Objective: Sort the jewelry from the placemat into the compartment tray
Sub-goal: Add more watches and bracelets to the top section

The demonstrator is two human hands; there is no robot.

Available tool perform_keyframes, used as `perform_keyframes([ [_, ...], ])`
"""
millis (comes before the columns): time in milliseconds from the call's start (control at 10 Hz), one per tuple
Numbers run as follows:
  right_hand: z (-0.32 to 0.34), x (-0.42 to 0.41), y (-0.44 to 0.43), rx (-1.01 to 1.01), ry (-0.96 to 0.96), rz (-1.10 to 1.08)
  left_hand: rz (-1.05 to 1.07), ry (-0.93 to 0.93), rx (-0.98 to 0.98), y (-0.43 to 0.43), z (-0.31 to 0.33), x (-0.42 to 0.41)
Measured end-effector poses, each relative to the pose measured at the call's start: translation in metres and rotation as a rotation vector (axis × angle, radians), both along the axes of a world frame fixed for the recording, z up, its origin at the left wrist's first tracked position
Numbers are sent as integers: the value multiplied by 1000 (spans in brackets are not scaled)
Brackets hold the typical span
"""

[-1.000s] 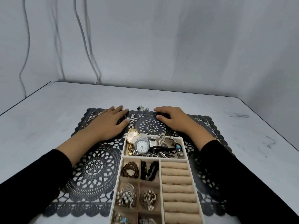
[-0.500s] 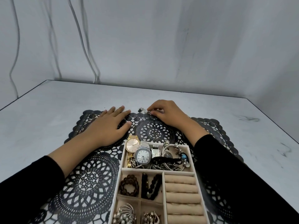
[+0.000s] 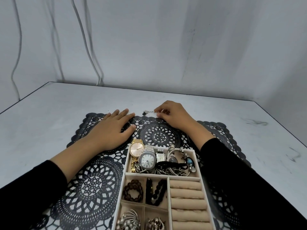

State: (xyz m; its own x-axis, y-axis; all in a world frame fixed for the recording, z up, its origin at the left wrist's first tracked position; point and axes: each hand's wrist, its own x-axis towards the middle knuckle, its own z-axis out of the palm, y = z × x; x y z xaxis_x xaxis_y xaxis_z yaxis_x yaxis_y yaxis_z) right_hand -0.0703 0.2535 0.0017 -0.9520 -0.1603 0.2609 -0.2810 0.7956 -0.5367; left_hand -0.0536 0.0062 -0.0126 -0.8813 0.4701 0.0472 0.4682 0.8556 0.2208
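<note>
Grey desk (image 3: 66,103), tray (image 3: 168,193) well filled; my right grip (image 3: 172,116) pinches the last visible chain (image 3: 149,112), left grip (image 3: 113,130) flat on the placemat (image 3: 159,135).

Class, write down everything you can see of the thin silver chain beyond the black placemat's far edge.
The thin silver-coloured chain looks like fine metal links, stretched roughly level, with a small dark charm cluster at its left end. The fingers of the right hand pinch its right end, hiding any further length. It sits just past the far edge of the black lace placemat, over the grey table; whether it rests there or is lifted cannot be told.
</note>
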Motion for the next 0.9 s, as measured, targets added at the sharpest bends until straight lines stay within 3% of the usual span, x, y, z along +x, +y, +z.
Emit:
perform_keyframes([
  [400,2,0,-1,-64,-32,-52,0,-3,6,0,0,-1],
  [900,21,20,3,-360,68,-107,28,3,64,0,6,9],
])
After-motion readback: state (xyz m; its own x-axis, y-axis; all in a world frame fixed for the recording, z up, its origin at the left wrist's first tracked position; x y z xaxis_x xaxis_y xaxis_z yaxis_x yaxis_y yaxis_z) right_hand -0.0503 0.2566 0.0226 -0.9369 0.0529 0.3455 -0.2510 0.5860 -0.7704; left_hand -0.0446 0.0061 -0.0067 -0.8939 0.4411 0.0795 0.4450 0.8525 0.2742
